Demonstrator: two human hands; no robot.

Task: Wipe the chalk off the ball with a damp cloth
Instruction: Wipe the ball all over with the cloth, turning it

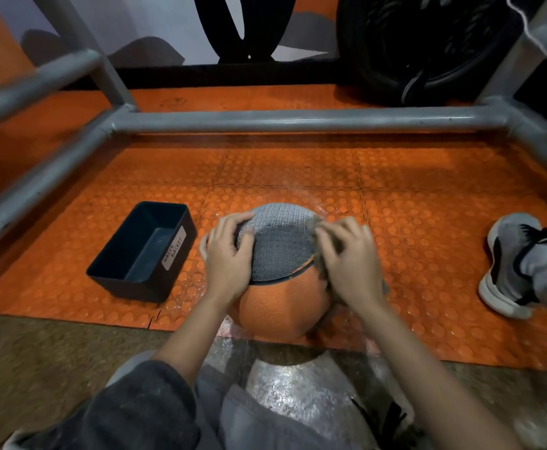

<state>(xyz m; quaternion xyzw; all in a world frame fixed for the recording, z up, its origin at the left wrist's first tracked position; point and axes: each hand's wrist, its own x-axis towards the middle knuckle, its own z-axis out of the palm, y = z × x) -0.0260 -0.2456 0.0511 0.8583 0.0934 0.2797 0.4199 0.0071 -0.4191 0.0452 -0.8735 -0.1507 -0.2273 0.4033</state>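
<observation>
**Wiping under way, pale film left on the far part of the ball**

Head view: The ball (pixel 278 303) is seen low in the middle of the frame, resting at the near edge of an orange studded mat (pixel 298 170), just ahead of the person's knees. It is held steady on its left side by the left hand (pixel 230 258), whose fingers are bent over the curve with the fingertips pressed onto the grey textured panel on top. On the ball's right side a greyish cloth (pixel 319 264) is bunched under the curled fingers of the right hand (pixel 350 261) and pressed against the surface. The cloth is blurred, so whether it is damp cannot be told.

The near part of the grey panel looks dark, while its far part looks pale and whitish. From this it is judged that the job is partly done and that the far part, at least, is yet to be cleaned. The underside cannot be seen. Whitish dust is also seen on the mat around the ball.

A black bin (pixel 142 289) labelled as a waste basket stands just left of the ball. A shoe (pixel 509 264) lies well to the ball's right, and a grey pipe frame (pixel 298 120) crosses beyond it.
</observation>
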